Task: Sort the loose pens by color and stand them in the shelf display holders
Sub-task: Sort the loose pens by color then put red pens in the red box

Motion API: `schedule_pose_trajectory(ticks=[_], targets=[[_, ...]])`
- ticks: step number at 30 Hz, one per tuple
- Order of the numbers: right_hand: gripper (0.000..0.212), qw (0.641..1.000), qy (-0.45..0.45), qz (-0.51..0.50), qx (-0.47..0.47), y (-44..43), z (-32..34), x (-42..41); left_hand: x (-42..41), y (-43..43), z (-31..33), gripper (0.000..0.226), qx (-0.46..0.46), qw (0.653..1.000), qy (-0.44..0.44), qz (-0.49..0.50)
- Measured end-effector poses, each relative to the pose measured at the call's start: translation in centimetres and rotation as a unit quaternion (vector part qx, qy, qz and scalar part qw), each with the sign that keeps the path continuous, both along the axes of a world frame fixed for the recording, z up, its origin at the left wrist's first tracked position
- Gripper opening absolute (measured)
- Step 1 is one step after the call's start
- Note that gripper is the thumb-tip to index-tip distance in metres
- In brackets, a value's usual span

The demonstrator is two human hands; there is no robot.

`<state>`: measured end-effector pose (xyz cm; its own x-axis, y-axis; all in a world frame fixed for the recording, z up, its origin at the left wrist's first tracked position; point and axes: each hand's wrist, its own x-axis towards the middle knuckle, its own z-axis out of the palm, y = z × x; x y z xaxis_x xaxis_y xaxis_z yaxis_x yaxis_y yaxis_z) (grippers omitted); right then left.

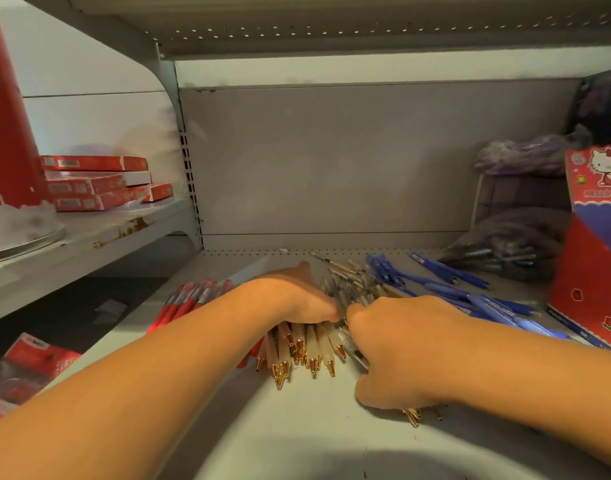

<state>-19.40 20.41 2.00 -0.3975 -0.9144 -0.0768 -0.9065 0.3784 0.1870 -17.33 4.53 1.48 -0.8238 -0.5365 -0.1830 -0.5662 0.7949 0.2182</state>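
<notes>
**One legible name on the shelf**

The red display box (595, 237) at the right edge carries a cartoon cat with a red bow. Below it is a line of white capitals, softened by blur, that reads as "HELLO KITTY". The labels on the stacked red boxes (96, 181) on the left shelf, the white marks on the red packet (37, 358) lower left and the print on the blue pens (446, 271) are all too blurred to read.

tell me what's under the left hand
Under the left hand lie pale gold-tipped pens, their tips poking out toward the camera. Their upper ends are covered by the palm, so the count is unclear.
</notes>
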Motion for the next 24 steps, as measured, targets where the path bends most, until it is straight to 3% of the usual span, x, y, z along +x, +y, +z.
schedule_pose_trajectory(ticks=[2, 4, 9, 12, 16, 24], targets=[[0.021, 1.000, 0.020, -0.006, 0.001, -0.4, -0.4, 0.1, 0.0, -0.1, -0.2, 0.071, 0.004, 1.000, 0.007, -0.002], [0.016, 1.000, 0.023, -0.018, 0.007, -0.7, -0.4, -0.1, 0.1, -0.1, -0.4, 0.072, 0.004, 1.000, 0.022, -0.014], [0.014, 0.999, 0.011, -0.032, 0.009, -1.2, -0.2, -0.5, 0.1, 0.2, -0.5, 0.033, -0.057, 0.993, 0.036, -0.093], [0.027, 0.999, -0.004, -0.051, 0.012, -1.1, 0.1, -0.6, -0.2, 0.0, -0.7, 0.028, -0.031, 0.994, 0.037, -0.095], [0.017, 0.996, -0.020, -0.080, 0.018, -0.7, 0.2, -1.0, 0.1, -0.5, -0.6, 0.024, -0.009, 0.993, 0.043, -0.108], [0.034, 0.979, -0.155, -0.127, -0.042, -0.3, 2.8, -3.2, 1.2, -2.1, -0.2, 0.021, 0.049, 0.989, 0.060, -0.125]])
